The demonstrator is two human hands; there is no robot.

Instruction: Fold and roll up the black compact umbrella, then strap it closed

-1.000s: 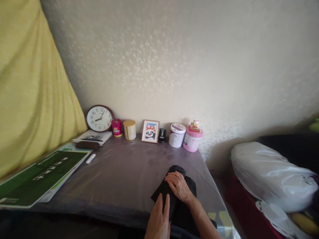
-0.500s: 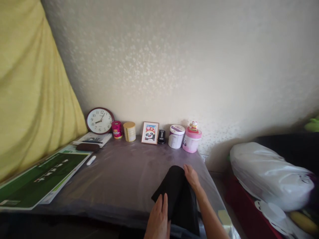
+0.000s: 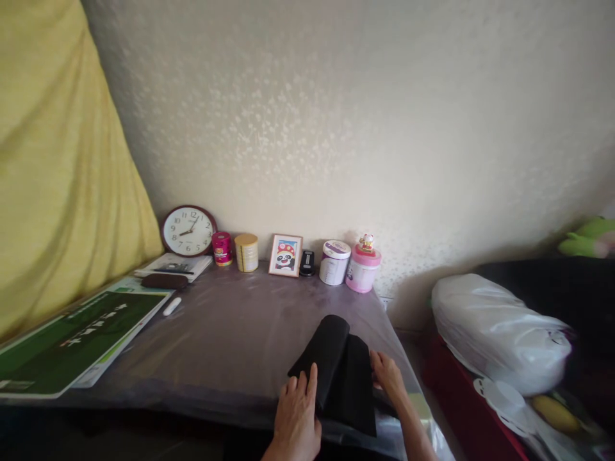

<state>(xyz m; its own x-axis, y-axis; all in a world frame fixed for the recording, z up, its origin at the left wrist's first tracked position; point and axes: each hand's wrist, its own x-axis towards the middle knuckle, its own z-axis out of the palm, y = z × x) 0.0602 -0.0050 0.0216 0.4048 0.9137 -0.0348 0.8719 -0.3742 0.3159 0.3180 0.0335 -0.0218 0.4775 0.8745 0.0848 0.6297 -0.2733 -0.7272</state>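
Note:
A piece of black cloth (image 3: pixel 331 365), folded over on itself, lies near the front right of the table. Its folded top bulges upward, and one layer hangs toward the table's front edge. My left hand (image 3: pixel 298 406) is at the cloth's lower left side, fingers over it with the index finger stretched out; the thumb is partly hidden. On the right, my right hand (image 3: pixel 387 374) pinches the cloth's edge between curled fingers, which are partly out of sight.
Along the wall stand a clock (image 3: pixel 189 230), a pink can (image 3: pixel 221 250), a yellow can (image 3: pixel 247 254), a panda picture frame (image 3: pixel 285 256) and two tubs (image 3: pixel 335 266). A green board (image 3: pixel 81 339) lies left. A white plastic bag (image 3: pixel 500 333) sits right of the table.
My right hand has moved down along the cloth's right edge, and that layer has spread open to the right. My left hand's fingers have shifted. The camera view has turned slightly.

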